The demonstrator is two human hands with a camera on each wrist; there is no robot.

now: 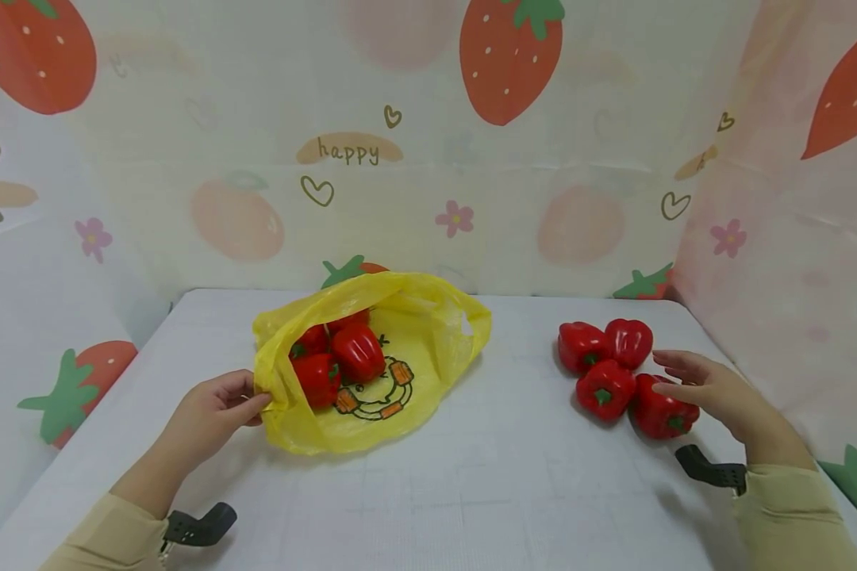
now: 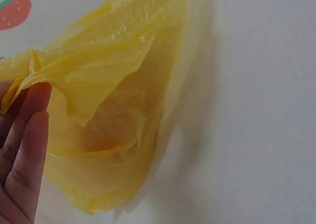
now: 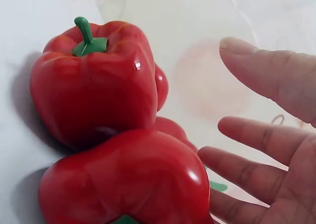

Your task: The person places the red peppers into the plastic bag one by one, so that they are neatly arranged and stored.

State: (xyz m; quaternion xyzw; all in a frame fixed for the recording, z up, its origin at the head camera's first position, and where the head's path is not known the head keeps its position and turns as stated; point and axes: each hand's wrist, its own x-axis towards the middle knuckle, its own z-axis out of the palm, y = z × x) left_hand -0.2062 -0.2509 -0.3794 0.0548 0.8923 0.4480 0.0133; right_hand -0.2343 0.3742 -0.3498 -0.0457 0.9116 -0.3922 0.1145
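Observation:
On the left of the table a yellow plastic bag (image 1: 428, 396) lies with its mouth gaping toward me. Several red bell peppers (image 1: 358, 353) sit inside it. My left hand (image 1: 210, 412) pinches the bag's left rim between thumb and fingers; the left wrist view shows the folded yellow film (image 2: 98, 76) at the fingertips. To the right, my right hand (image 1: 721, 396) hovers by a cluster of red bell peppers (image 1: 605, 390), fingers spread and holding nothing. Its fingertips are right by the nearest pepper (image 1: 662, 408). Green stems show on the peppers in the right wrist view (image 3: 94, 86).
A white cloth covers the table (image 1: 514, 476). Behind and at both sides hangs a curtain (image 1: 428, 95) printed with strawberries and hearts. Black wrist-camera mounts (image 1: 201, 525) stick out from both sleeves. White tabletop lies between the bag and the pepper cluster.

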